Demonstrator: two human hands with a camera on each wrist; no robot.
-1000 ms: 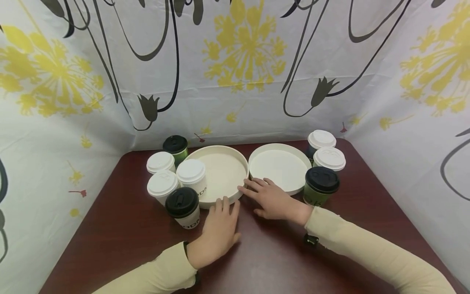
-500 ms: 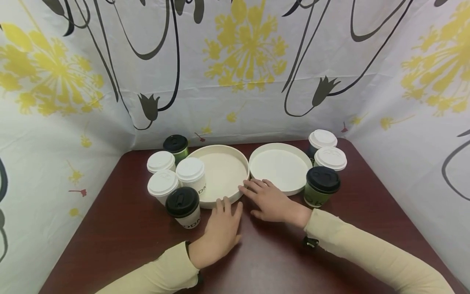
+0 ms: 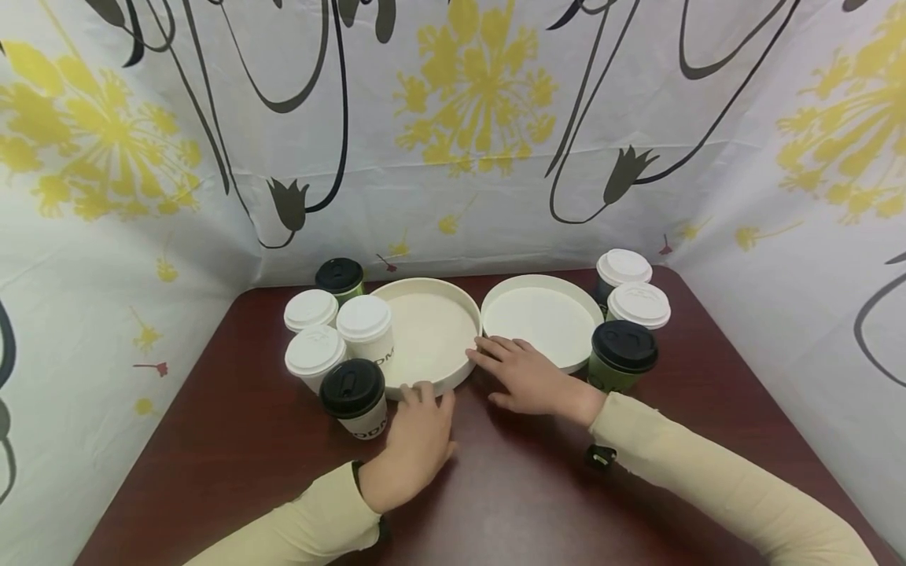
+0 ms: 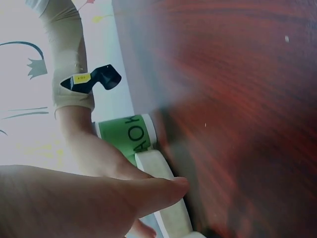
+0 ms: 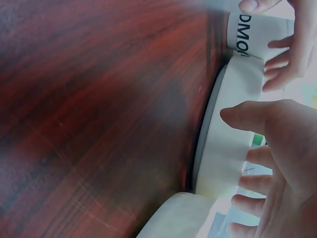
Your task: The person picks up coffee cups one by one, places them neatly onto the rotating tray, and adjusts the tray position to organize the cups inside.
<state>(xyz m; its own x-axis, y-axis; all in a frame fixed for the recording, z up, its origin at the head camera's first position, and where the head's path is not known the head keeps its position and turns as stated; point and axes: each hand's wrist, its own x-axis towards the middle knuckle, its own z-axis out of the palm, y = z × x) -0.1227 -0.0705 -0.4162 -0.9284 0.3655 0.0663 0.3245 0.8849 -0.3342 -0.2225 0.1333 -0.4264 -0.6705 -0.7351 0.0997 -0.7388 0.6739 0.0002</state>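
Towards the table's (image 3: 510, 503) far edge: cream round tray (image 3: 437, 334) beside white round tray (image 3: 541, 321).
My right hand (image 3: 527, 377) is where they meet, my left hand (image 3: 414, 444) at the cream tray's near rim, fingers relaxed, apart; a black-lidded cup (image 3: 354, 397) stands beside.

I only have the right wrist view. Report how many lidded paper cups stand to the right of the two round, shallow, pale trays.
Observer: Three lidded paper cups stand to the right of the right-side round, shallow white tray.

Operator: Now give me the lid colour of the lettered cup nearest the left hand.

Observer: In the head view, the white lettered cup nearest the left hand wears a black lid.
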